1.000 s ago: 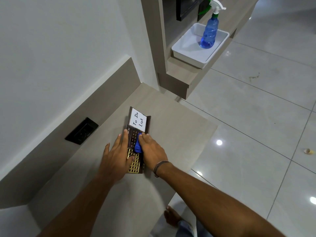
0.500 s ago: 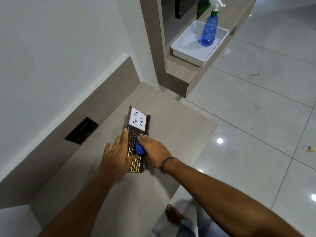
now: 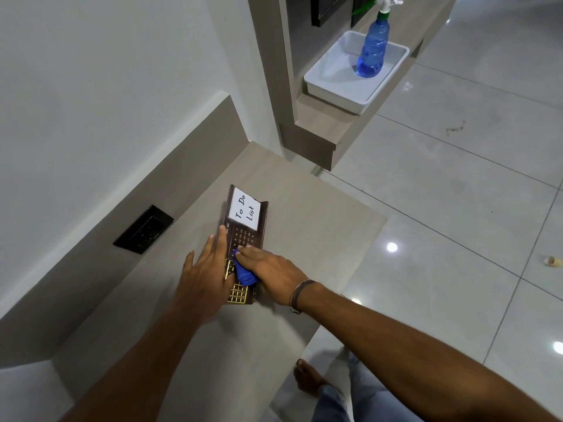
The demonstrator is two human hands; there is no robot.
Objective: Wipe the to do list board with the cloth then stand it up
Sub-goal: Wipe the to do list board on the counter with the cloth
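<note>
A grey counter against a white wall carries the to do list board, lying flat.

The right hand presses a bunched blue cloth onto the board's middle, fingers closed over the cloth. Just left of that grip, the left hand lies open and flat, fingers spread across the board's left edge and the counter, gripping nothing. Beyond the fingertips sits the white "To Do List" label. Far beyond, a blue spray bottle stands in a white tray.
</note>
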